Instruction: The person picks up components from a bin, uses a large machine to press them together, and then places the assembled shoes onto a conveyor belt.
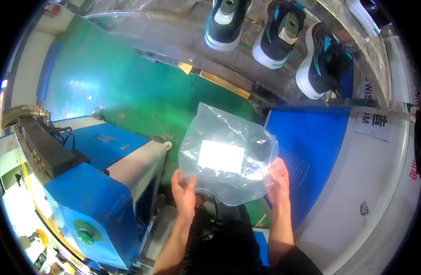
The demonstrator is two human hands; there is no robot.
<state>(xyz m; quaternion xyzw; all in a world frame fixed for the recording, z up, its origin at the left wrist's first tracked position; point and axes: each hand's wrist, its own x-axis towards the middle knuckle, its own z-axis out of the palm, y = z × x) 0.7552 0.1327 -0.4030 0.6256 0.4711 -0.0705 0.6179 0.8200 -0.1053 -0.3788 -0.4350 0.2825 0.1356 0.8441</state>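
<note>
A clear plastic bag (254,146) is spread out in front of my body, with a blank-looking white rectangle (221,156) on it. My left hand (184,192) grips the bag's lower left corner, with the thumb nearer the bag's middle and the fingers at its outer edge. At the lower right edge, my right hand (279,179) is closed on the film, its fingertips partly behind the plastic. The bag looks flat and light, and through it the green floor shows faintly.
Black, white and teal sneakers (275,34) stand in a row on a metal rack (174,34) ahead. To my left is a blue machine (91,206) with a green round button (85,232). A blue and grey machine housing (311,146) stands to my right, over a green floor (128,82).
</note>
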